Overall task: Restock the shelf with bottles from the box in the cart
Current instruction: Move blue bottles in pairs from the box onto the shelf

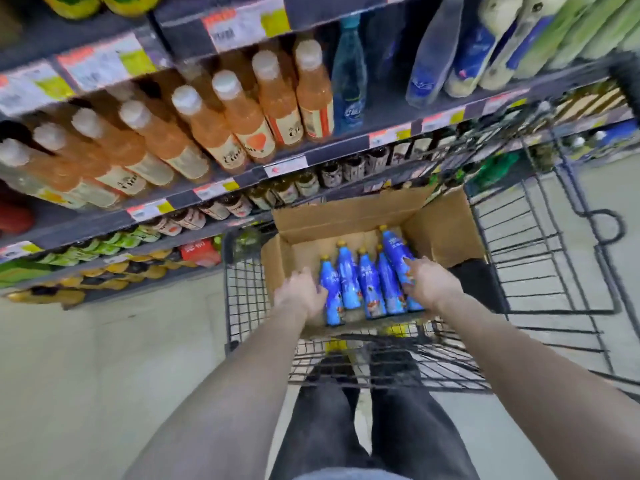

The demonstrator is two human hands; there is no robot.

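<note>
Five blue bottles (pixel 360 282) stand in the box (pixel 349 216) in the cart (pixel 540 271), left hand (pixel 304 292) and right hand (pixel 429 282) closing unclamped on the outer ones; full, slick, best gripped mid-body

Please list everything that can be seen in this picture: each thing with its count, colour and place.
Blue bottles: five, blue with yellow caps, in the box.
Box: one, brown cardboard, open, in the cart.
Cart: one, dark wire, beside the shelves.
Orange bottles: a front row of about eight, orange with white caps, middle shelf.
Clear blue bottle: one, same shelf, right of the orange ones.
Shelves: several dark levels with price tags; lower goods too blurred to count.
Floor: pale.
Legs: two, dark trousers, behind the cart.
Left hand: on the leftmost blue bottle.
Right hand: on the rightmost blue bottle; grip unclear.
</note>
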